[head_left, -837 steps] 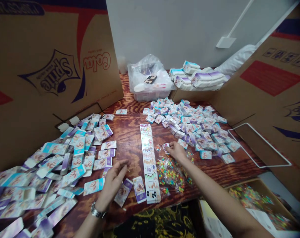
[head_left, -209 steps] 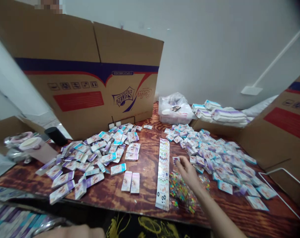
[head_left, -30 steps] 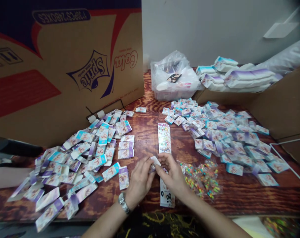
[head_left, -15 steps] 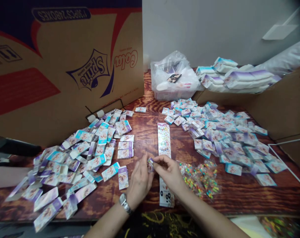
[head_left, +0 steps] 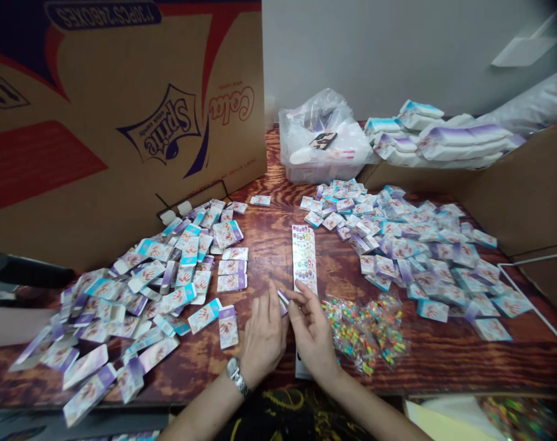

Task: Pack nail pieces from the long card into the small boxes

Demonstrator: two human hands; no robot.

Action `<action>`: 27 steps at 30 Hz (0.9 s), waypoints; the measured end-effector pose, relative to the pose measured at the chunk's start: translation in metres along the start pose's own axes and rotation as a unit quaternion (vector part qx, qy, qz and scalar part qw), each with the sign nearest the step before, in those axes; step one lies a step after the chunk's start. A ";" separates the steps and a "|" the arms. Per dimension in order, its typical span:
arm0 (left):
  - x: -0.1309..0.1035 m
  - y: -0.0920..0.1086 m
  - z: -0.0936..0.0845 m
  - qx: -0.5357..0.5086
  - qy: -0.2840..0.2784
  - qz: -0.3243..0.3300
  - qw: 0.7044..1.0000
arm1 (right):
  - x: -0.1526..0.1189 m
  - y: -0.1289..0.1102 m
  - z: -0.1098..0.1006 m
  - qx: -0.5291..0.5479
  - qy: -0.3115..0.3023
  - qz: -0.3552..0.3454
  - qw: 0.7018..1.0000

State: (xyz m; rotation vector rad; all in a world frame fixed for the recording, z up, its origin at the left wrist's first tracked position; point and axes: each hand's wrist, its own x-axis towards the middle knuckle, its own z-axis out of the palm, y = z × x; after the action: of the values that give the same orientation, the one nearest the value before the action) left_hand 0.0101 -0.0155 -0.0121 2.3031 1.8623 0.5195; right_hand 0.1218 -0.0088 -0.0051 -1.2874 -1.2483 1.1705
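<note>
Between my two hands is a small purple-and-white box [head_left: 282,301], mostly covered by fingers. My left hand [head_left: 264,331], with a metal watch at the wrist, closes on its left side. My right hand [head_left: 311,327] pinches its upper right end with thumb and fingers. Partly under the right hand lies a stack of printed sticker strips [head_left: 304,257]. Just right of that hand are small clear bags of colourful candy [head_left: 365,331]. Left of my left hand, a purple box [head_left: 228,326] lies on the table.
Piled small boxes cover the left [head_left: 154,288] and right [head_left: 411,245] of the wooden table. A large carton [head_left: 190,55] stands back left. A plastic tub with bags [head_left: 324,147] and a carton of flat box stacks [head_left: 466,144] stand behind. Another person's forearm [head_left: 18,327] enters at left.
The small box has turned and its end now looks flatter between my fingers. My right hand has rolled more palm-up. The view has shifted slightly.
</note>
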 end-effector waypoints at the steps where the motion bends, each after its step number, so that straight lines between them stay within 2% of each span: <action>1: 0.000 0.000 0.000 -0.002 0.004 -0.002 1.000 | 0.000 0.001 0.001 0.019 0.005 0.009 1.000; 9: -0.002 -0.004 0.004 -0.035 0.018 0.015 0.999 | 0.010 -0.002 -0.005 0.050 -0.018 0.043 0.998; 16: -0.002 -0.008 0.005 -0.067 0.059 0.043 0.995 | 0.025 -0.020 -0.015 -0.021 -0.092 0.017 0.995; 22: 0.000 -0.007 0.000 -0.106 0.066 0.047 0.991 | 0.029 -0.022 -0.015 -0.014 -0.100 0.000 0.995; 27: -0.001 -0.008 0.002 -0.092 0.077 0.058 0.991 | 0.028 -0.026 -0.015 -0.098 -0.093 -0.035 0.990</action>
State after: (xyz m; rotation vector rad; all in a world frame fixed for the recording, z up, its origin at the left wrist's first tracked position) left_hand 0.0028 -0.0146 -0.0168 2.3146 1.6687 0.8679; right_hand 0.1349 0.0191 0.0211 -1.2855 -1.5657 1.1610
